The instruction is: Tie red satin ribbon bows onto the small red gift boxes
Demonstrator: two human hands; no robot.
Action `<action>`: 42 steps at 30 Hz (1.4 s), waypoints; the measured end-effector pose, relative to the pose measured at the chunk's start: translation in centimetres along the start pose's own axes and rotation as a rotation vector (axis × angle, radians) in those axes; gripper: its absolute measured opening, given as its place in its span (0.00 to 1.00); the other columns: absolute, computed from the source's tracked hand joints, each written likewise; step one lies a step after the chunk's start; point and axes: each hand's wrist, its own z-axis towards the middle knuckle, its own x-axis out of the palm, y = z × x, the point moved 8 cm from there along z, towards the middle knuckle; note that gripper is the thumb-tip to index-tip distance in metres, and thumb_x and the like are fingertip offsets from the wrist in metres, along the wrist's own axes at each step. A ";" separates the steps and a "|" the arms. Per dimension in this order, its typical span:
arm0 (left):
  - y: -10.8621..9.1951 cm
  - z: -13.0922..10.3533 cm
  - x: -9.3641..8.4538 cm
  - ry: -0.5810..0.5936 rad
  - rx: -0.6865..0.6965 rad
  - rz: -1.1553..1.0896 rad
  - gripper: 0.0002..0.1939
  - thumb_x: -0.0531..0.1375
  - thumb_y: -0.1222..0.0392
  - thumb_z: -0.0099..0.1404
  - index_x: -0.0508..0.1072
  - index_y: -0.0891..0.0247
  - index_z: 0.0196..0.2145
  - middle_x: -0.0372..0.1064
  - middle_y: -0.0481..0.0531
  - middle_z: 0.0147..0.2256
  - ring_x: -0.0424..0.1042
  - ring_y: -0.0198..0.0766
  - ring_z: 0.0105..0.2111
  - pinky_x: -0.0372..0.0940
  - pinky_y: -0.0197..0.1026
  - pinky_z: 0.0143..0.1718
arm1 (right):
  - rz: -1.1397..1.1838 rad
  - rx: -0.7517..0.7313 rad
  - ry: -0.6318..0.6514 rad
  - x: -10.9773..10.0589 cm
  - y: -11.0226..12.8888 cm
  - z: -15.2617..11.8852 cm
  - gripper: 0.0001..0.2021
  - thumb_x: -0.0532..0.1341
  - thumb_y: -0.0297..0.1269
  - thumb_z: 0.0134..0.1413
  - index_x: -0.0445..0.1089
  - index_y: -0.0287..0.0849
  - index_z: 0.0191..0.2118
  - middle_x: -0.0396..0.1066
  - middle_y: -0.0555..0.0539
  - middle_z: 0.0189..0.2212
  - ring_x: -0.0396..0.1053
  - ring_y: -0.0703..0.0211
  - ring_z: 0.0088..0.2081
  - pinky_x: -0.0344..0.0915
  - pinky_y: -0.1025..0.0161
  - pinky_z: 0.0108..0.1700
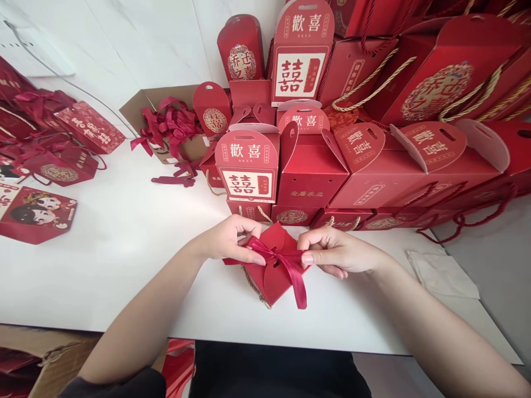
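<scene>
A small red gift box [271, 284] with folded-in top flaps sits on the white table in front of me, turned corner-on. Across its top a dark red ribbon [296, 279] is looped into a bow, one tail hanging over the near right side. My left hand [234, 240] pinches the bow's left loop between thumb and fingers. On the other side, my right hand [332, 249] pinches the right part of the ribbon. A twisted gold cord [255, 287] runs along the box's lower left edge.
Stacked red gift boxes [313, 166] with cord handles stand right behind my hands. An open cardboard box [145, 105] holds cut ribbons at the back left. Finished-looking red boxes [58, 163] stand at far left. A folded white cloth or bag [442, 273] lies at right.
</scene>
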 end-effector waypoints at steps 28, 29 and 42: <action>-2.1 -0.4 0.5 -0.231 -0.096 0.256 0.31 0.66 0.44 0.57 0.50 0.64 0.18 0.48 0.42 0.19 0.49 0.27 0.21 0.46 0.35 0.23 | -0.001 -0.211 0.013 -0.7 0.9 0.7 0.21 0.59 0.51 0.63 0.72 0.35 0.32 0.59 0.57 0.10 0.52 0.71 0.13 0.52 0.69 0.21; -2.2 -0.5 0.5 -0.248 -0.115 0.282 0.31 0.68 0.44 0.55 0.50 0.63 0.19 0.48 0.42 0.19 0.49 0.27 0.21 0.45 0.35 0.22 | -0.002 -0.218 -0.004 -0.7 1.1 0.7 0.21 0.58 0.51 0.64 0.72 0.35 0.32 0.58 0.58 0.10 0.51 0.70 0.13 0.52 0.69 0.22; -1.7 -2.3 -1.5 0.017 -0.107 0.081 0.19 0.62 0.50 0.63 0.65 0.65 0.22 0.64 0.46 0.18 0.61 0.31 0.20 0.55 0.35 0.24 | -0.473 -0.500 -0.517 -1.3 6.3 -3.7 0.12 0.58 0.42 0.66 0.68 0.41 0.33 0.66 0.52 0.19 0.63 0.64 0.20 0.60 0.65 0.25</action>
